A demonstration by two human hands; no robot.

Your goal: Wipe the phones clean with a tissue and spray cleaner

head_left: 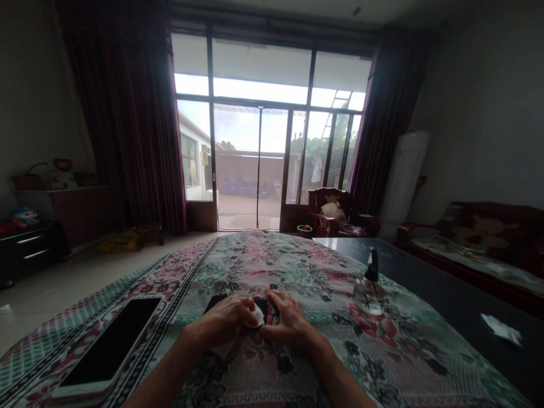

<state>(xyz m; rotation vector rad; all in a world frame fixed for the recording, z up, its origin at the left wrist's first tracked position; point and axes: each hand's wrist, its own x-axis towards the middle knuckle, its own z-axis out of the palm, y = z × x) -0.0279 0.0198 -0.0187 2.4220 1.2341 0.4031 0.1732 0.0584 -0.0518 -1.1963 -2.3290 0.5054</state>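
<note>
My left hand [232,318] is closed, its fingers pinching a small white wad [258,317], perhaps tissue or cotton. The wad presses on a dark flat object [217,301] lying on the floral tablecloth. Much of that object is hidden under my left hand, so its kind is unclear. From the other side, my right hand [289,320] curves its thumb and fingers around the object's right end. A clear bottle [369,296] with a black top stands upright to the right of my hands.
A white-framed device with a black screen [110,340] lies at the left of the tablecloth [255,266]. On the dark table [450,306] at the right rests a crumpled white packet [501,330]. Beyond are a wooden armchair [329,211], a sofa [480,232] and glass doors.
</note>
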